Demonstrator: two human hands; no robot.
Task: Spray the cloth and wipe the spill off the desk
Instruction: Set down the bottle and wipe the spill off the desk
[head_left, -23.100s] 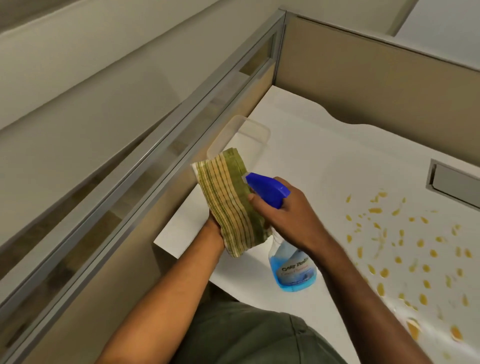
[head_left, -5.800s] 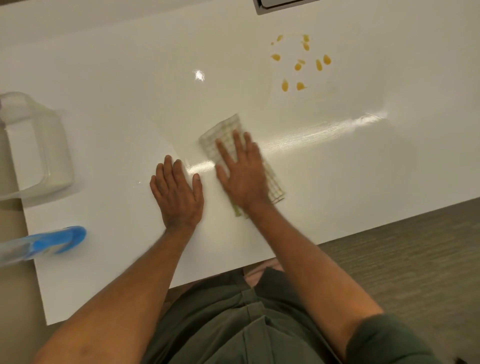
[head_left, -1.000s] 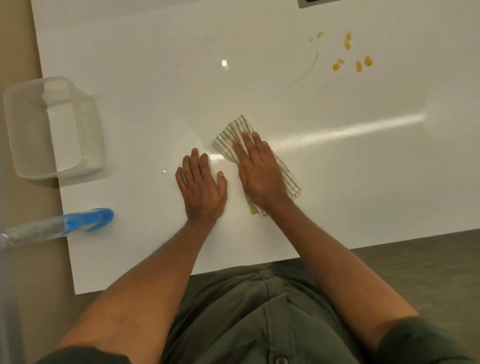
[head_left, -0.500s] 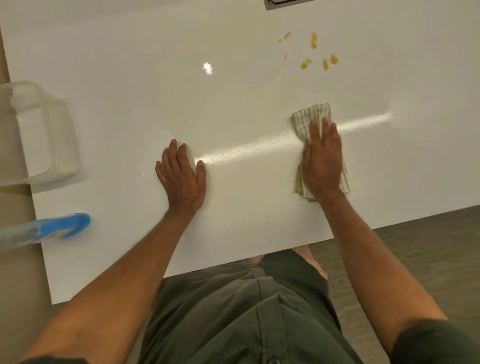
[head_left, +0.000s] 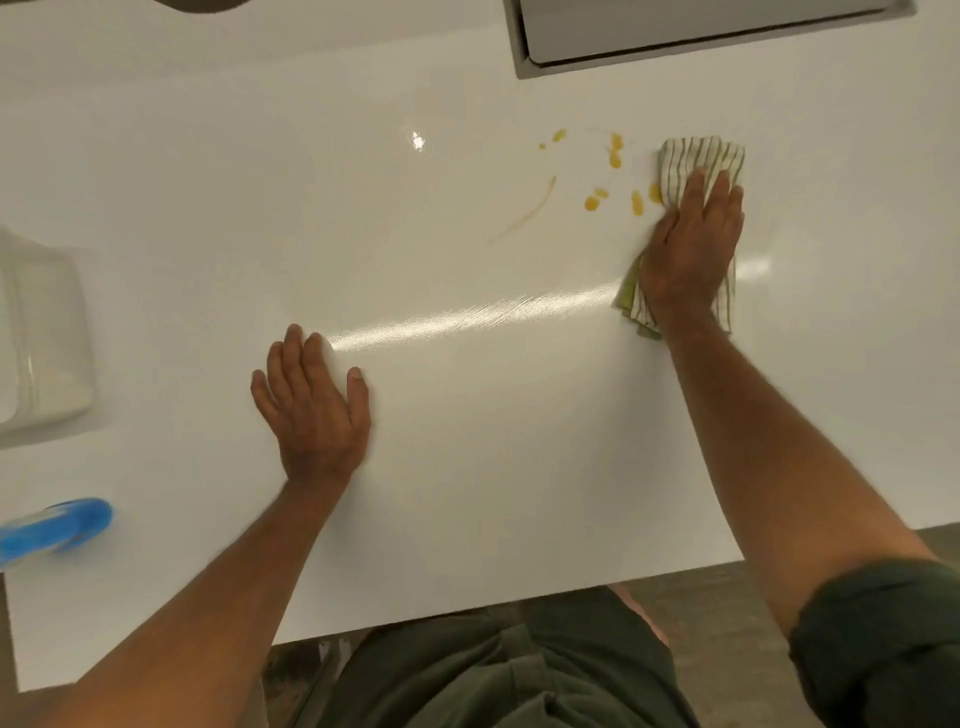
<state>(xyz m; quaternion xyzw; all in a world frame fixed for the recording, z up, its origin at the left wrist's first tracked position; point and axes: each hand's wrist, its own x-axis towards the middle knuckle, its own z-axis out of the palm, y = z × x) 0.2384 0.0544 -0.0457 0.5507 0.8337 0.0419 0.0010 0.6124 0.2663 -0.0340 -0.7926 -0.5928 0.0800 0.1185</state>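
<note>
My right hand (head_left: 688, 244) presses flat on the green-striped cloth (head_left: 696, 158), at the far right of the white desk (head_left: 467, 441). Just left of the cloth lie several yellow drops of the spill (head_left: 615, 158) and one thin yellow smear (head_left: 530, 210). The cloth's left edge touches the nearest drop. My left hand (head_left: 311, 410) rests palm down on the desk near the front edge, fingers spread, holding nothing. The blue spray bottle (head_left: 57, 527) lies at the desk's left edge, partly cut off by the frame.
A clear plastic container (head_left: 41, 343) stands at the far left. A grey recessed cable hatch (head_left: 691, 31) sits at the desk's back edge. The desk's front edge runs just above my lap, with floor showing to the right.
My right hand has slid the cloth from beside my left hand out to the right and farther back, up to the yellow drops. A yellow smear now trails from the spill. My left hand stays planted.
</note>
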